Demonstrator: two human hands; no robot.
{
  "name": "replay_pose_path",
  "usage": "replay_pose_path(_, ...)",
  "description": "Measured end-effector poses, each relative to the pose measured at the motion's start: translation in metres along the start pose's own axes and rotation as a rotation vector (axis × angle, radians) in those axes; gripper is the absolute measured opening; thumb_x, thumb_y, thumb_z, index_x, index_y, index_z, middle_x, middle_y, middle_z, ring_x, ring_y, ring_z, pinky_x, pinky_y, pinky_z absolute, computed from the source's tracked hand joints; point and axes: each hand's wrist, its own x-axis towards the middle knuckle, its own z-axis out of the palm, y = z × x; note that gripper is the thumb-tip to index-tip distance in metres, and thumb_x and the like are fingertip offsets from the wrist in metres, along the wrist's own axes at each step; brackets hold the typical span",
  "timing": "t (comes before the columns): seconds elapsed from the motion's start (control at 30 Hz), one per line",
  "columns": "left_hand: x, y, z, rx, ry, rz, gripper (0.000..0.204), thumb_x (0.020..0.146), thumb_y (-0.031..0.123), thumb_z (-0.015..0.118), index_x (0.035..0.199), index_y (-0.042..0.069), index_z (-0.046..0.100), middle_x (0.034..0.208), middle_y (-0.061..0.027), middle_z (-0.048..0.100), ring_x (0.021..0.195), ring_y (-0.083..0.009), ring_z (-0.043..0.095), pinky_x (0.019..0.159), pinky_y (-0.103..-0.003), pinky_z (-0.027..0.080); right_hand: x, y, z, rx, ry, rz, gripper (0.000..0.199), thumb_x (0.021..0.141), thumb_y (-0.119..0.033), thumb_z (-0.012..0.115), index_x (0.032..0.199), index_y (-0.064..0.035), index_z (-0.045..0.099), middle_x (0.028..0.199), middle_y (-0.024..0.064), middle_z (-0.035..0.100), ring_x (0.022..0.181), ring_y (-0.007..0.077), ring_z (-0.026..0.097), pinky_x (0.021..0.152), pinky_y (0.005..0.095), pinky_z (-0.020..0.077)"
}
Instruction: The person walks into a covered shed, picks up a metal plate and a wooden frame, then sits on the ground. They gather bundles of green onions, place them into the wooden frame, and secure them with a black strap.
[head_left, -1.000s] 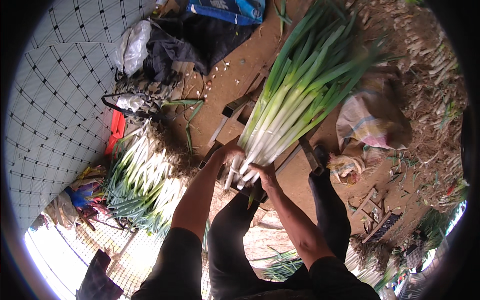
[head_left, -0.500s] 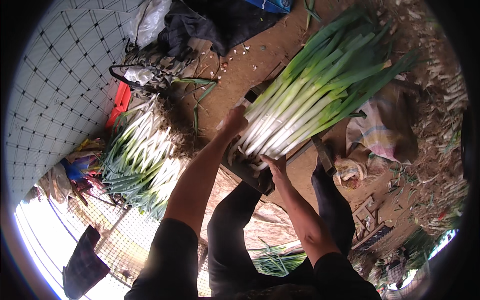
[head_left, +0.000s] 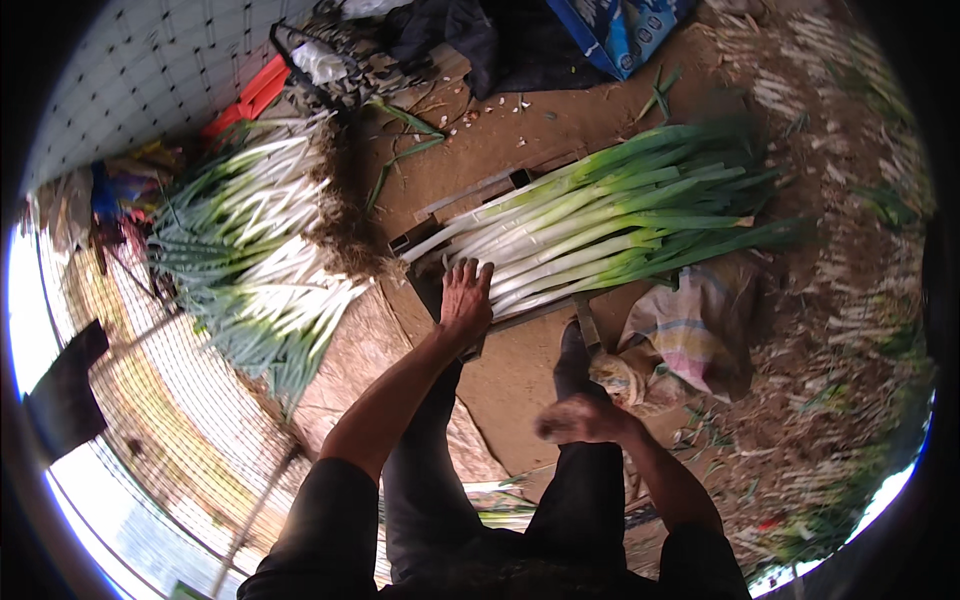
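A bundle of large green onions (head_left: 570, 225) lies across a low dark metal frame (head_left: 480, 192), white ends toward me and green tops pointing away to the right. One stalk sticks out past the others at the left. My left hand (head_left: 466, 300) rests against the white ends, its fingers stretched out and slightly apart. Away from the bundle, my right hand (head_left: 585, 420) hovers above my right knee. Motion smears its fingers, so whether they hold anything does not show.
To the left is a heap of untrimmed green onions (head_left: 275, 230) with soil-covered roots. A woven sack (head_left: 700, 325) slumps right of the frame. Many stalks (head_left: 840, 300) and litter cover the ground at far right. A blue bag (head_left: 640, 35) and dark cloth (head_left: 530, 45) lie beyond.
My right hand has left the white ends and drawn back toward my knee. My left hand has moved from the bundle's left side onto its ends. The view has turned.
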Motion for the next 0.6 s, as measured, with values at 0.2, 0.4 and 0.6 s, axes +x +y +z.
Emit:
replay_pose_path(0.2,-0.053,0.048,0.052,0.008,0.016,-0.180,0.052,0.069,0.002,0.055,0.120,0.008,0.049,0.115,-0.0181,0.048,0.106,-0.0352,0.046,0.087,-0.046,0.039,-0.046,-0.011,-0.090,-0.604,0.797,0.198,0.040,0.073,-0.003,0.066,0.112,-0.0022,0.060,0.099,0.0111,0.067,0.091,0.0255,0.064,0.079,0.0347,0.0503)
replay_pose_path(0.4,-0.046,0.058,0.102,0.036,0.028,-0.322,0.056,0.071,0.000,0.054,0.125,0.009,0.046,0.111,-0.0185,0.049,0.103,-0.0349,0.048,0.084,-0.046,0.040,0.000,0.066,-0.168,-1.489,0.572,0.245,0.061,0.066,-0.002,0.067,0.125,-0.0087,0.051,0.120,0.0119,0.051,0.113,0.0328,0.046,0.091,0.0449,0.0386)
replay_pose_path(0.6,-0.059,0.051,0.142,0.010,0.142,-0.321,0.047,0.073,0.003,0.054,0.119,0.010,0.047,0.108,-0.0153,0.049,0.099,-0.0336,0.049,0.078,-0.046,0.043,0.011,0.090,-0.167,-1.624,0.659,0.297,0.057,0.065,-0.005,0.069,0.120,-0.0109,0.052,0.108,0.0116,0.048,0.105,0.0321,0.046,0.084,0.0462,0.0391)
